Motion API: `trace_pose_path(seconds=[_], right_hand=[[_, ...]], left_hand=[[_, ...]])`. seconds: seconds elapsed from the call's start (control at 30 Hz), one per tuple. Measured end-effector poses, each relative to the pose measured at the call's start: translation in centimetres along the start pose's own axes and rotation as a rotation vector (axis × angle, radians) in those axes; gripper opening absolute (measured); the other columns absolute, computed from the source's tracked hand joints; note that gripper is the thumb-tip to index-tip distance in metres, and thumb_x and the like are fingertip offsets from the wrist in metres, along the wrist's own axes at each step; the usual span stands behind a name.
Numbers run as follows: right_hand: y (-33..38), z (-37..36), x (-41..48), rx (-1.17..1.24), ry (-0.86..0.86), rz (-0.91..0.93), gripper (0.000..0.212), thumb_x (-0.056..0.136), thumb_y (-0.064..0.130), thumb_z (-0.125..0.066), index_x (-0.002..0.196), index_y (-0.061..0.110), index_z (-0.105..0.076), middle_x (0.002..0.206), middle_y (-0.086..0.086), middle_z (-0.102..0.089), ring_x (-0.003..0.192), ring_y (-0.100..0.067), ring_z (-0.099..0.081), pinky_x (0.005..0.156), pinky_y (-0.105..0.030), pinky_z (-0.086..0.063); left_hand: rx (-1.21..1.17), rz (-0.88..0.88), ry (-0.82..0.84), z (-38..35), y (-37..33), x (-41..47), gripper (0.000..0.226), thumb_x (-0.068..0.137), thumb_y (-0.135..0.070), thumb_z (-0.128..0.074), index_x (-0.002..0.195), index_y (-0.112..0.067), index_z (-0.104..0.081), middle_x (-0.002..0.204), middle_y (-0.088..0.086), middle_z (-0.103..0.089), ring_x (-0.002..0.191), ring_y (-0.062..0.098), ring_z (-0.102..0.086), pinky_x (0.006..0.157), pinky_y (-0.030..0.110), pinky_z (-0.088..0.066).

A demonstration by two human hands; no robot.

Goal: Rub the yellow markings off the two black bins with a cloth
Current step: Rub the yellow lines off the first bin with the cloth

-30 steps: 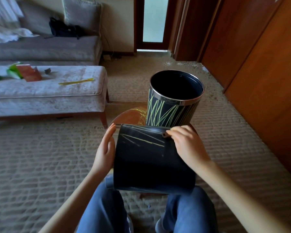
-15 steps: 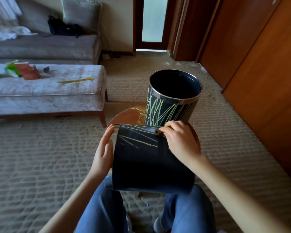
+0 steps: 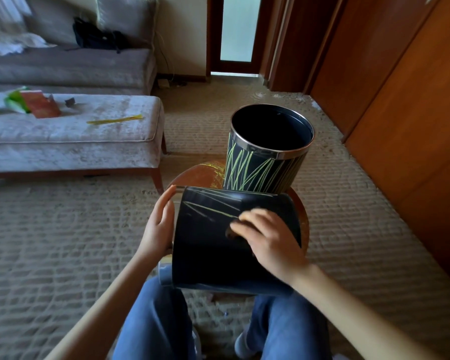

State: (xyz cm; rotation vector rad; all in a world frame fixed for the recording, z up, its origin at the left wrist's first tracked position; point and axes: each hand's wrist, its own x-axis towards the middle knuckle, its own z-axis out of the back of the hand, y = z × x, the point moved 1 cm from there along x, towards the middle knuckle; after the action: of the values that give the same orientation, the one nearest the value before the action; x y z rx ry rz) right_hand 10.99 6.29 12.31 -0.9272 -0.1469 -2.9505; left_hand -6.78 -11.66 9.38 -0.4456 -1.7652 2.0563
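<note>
Hidden or unclear: the right hand [image 3: 270, 240] is motion-blurred. Its fingers curl over a small dark wad, taken to be the cloth [image 3: 231, 233]. Only a scrap of it shows, and its colour and folds cannot be made out. The underside of the lying bin [image 3: 208, 255] and most of its mouth are out of sight. Whether its far edge touches the upright bin [image 3: 268, 157] cannot be told. Both forearms are cut off by the lower frame edge.

Task items: the lying bin rests on its side across the person's knees, metal-rimmed mouth to the left, base to the right. Its black wall is mostly plain. A few thin yellow lines [image 3: 208, 209] remain on the far left part, just beside the right fingertips. The left hand [image 3: 159, 224] is flat, fingers straight and together, pressed against the mouth end. The upright bin stands on the round wooden desk [image 3: 198, 175], chrome band at the top, its wall covered in many slanted yellow strokes [image 3: 244, 172]. Yellow scribble also shows on the desk top beside it.

Edges and room: the upright bin sits toward the desk's far right edge. Bare desk shows only at the left. Open carpet [image 3: 76, 229] lies left of the knees, up to a cushioned bench [image 3: 70, 141]. Wooden panelling [image 3: 413, 152] bounds the right side, with a strip of carpet between.
</note>
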Motion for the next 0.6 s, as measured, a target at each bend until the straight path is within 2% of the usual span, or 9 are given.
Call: trace_pose_path(seconds=[0.07,0.2,0.27,0.3,0.33,0.37,0.43,0.5,0.6], right_hand=[[-0.9,-0.3,3.0,0.048,0.031,-0.153,0.022,0.088,0.0,-0.063,0.105,0.006,-0.075,0.1,-0.009,-0.068,0.096,-0.03,-0.061,0.087,-0.045,-0.053],[-1.0,-1.1,4.8,0.04,0.021,-0.357,0.023,0.086,-0.003,-0.067,0.107,0.005,-0.074,0.099,-0.008,-0.067,0.092,-0.029,-0.06,0.084,-0.046,-0.053],[1.2,-1.3,2.7,0.004,-0.073,-0.325,0.026,0.083,-0.005,-0.068,0.106,0.005,-0.074,0.102,-0.01,-0.068,0.097,-0.03,-0.06,0.088,-0.045,-0.052],[2.4,-1.3,1.2,0.003,-0.103,-0.274,0.026,0.085,-0.003,-0.067,0.107,0.006,-0.074,0.105,-0.011,-0.068,0.101,-0.029,-0.059,0.093,-0.043,-0.05],[3.4,-1.3,-0.5,0.006,-0.101,-0.185,0.024,0.088,0.0,-0.065,0.109,0.007,-0.074,0.109,-0.011,-0.069,0.105,-0.028,-0.058,0.096,-0.041,-0.048],[4.2,-1.3,-2.0,0.005,-0.077,-0.066,0.022,0.092,0.004,-0.064,0.111,0.007,-0.074,0.111,-0.011,-0.069,0.107,-0.027,-0.057,0.099,-0.04,-0.046],[4.8,-1.3,-3.9,-0.015,0.0,0.149,0.019,0.096,0.007,-0.063,0.112,0.009,-0.073,0.113,-0.01,-0.069,0.107,-0.026,-0.058,0.1,-0.04,-0.046],[4.5,-1.2,-3.1,-0.022,0.013,0.222,0.019,0.099,0.008,-0.058,0.11,0.01,-0.073,0.112,-0.009,-0.069,0.104,-0.026,-0.061,0.096,-0.04,-0.048],[3.3,-1.2,1.4,0.028,-0.019,0.053,0.023,0.097,0.006,-0.053,0.104,0.01,-0.075,0.103,-0.008,-0.07,0.093,-0.028,-0.061,0.082,-0.039,-0.051]], left_hand=[[-0.014,-0.012,0.0,0.1,0.1,-0.4,0.04,0.11,-0.019,-0.032,0.147,-0.028,-0.046,0.152,-0.004,-0.048,0.141,0.007,-0.042,0.123,0.044,-0.029],[-0.019,0.084,0.033,0.2,0.6,0.3,0.044,0.108,-0.016,-0.031,0.148,-0.03,-0.045,0.137,0.042,-0.043,0.127,0.062,-0.038,0.109,0.072,-0.026],[-0.021,0.105,0.01,0.0,0.2,1.2,0.047,0.106,-0.016,-0.031,0.148,-0.03,-0.045,0.11,0.038,-0.062,0.096,0.059,-0.058,0.085,0.062,-0.052],[-0.008,0.102,-0.006,-0.1,-0.1,1.5,0.045,0.106,-0.02,-0.033,0.147,-0.031,-0.046,0.094,0.021,-0.069,0.078,0.042,-0.064,0.071,0.047,-0.059],[0.007,0.094,-0.01,-0.1,-0.3,1.8,0.043,0.105,-0.03,-0.037,0.146,-0.032,-0.048,0.097,0.006,-0.072,0.08,0.025,-0.068,0.073,0.038,-0.059],[0.012,0.087,-0.004,-0.1,-0.1,2.2,0.046,0.101,-0.043,-0.04,0.145,-0.033,-0.049,0.115,0.0,-0.071,0.1,0.017,-0.068,0.091,0.039,-0.057],[0.021,0.093,0.023,-0.1,0.0,2.5,0.049,0.099,-0.051,-0.043,0.144,-0.034,-0.049,0.141,-0.002,-0.059,0.132,0.017,-0.054,0.113,0.049,-0.042],[0.01,0.072,0.019,-0.2,0.1,2.4,0.041,0.107,-0.034,-0.04,0.146,-0.027,-0.048,0.147,-0.001,-0.054,0.138,0.016,-0.048,0.118,0.049,-0.037],[0.013,-0.004,0.0,-0.1,-0.1,0.7,0.041,0.108,-0.011,-0.035,0.144,-0.024,-0.049,0.151,0.001,-0.05,0.142,0.014,-0.043,0.122,0.042,-0.031]])
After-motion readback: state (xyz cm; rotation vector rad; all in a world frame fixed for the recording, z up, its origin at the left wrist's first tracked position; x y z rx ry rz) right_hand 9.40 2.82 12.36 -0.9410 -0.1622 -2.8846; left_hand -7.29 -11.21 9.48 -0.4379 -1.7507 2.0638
